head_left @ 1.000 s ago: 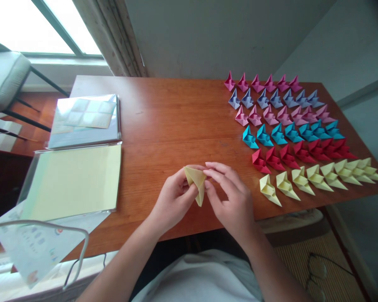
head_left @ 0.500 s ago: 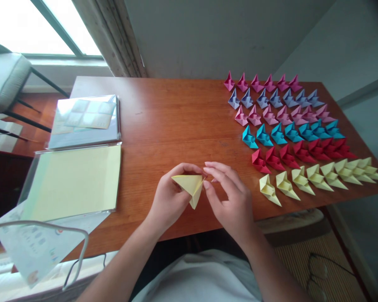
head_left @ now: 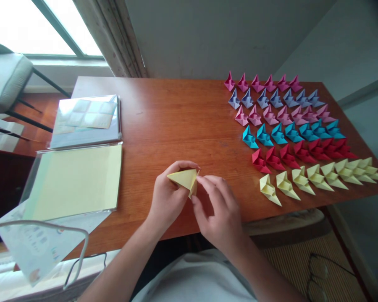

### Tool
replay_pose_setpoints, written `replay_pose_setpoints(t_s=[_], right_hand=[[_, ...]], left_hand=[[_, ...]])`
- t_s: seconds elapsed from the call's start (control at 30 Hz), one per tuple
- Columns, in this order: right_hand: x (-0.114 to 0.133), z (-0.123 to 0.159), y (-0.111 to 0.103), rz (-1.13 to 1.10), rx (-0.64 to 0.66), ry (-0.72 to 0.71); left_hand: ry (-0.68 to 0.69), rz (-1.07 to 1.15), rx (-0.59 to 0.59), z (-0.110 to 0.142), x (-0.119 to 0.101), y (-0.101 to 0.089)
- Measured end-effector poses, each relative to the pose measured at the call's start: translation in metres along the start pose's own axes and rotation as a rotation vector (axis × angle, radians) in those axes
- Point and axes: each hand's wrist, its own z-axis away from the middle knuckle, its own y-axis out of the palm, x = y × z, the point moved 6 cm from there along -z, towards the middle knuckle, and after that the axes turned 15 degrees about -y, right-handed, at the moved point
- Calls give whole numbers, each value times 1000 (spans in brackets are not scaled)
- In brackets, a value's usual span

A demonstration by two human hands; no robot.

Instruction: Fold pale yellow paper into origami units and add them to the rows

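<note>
Above the table's front edge, a pale yellow folded-paper origami piece (head_left: pixel 183 178) is held up, its wide triangular face turned upward and a point hanging down at its right. My left hand (head_left: pixel 168 197) is closed around its left side, the thumb beneath and the fingers behind. My right hand (head_left: pixel 219 205) has its thumb and index finger at the right corner and lower point of the paper, gripping it there. The undersides of the fold are hidden by my fingers.
Rows of finished origami stand at the right: magenta, lavender, pink, blue, red (head_left: pixel 274 158) and yellow (head_left: pixel 291 182). At the left lie a pack of yellow paper (head_left: pixel 78 180) and a second clear-wrapped pack (head_left: pixel 88 136). A grey cable-like bar (head_left: pixel 50 224) curves over the lower left.
My right hand has moved left and down, its fingertips coming onto the paper's right side. The yellow origami has shifted slightly left and tilted within my left hand.
</note>
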Motion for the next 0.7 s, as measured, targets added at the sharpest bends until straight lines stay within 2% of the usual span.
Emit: replay_pose_setpoints(t_s=[0.13, 0.3, 0.43, 0.53, 0.7], right_hand=[[-6, 0, 8, 73, 59, 45], [-20, -5, -1, 70, -6, 109], [-31, -9, -9, 33, -49, 106], [-37, -11, -14, -38, -72, 114], [-48, -5, -16, -295, -115, 192]], left_hand=[[14, -89, 38, 0, 6, 5], [20, -27, 174, 2, 14, 15], [49, -67, 231, 5, 13, 19], [48, -41, 244, 4, 12, 18], [-6, 72, 287, 2, 10, 16]])
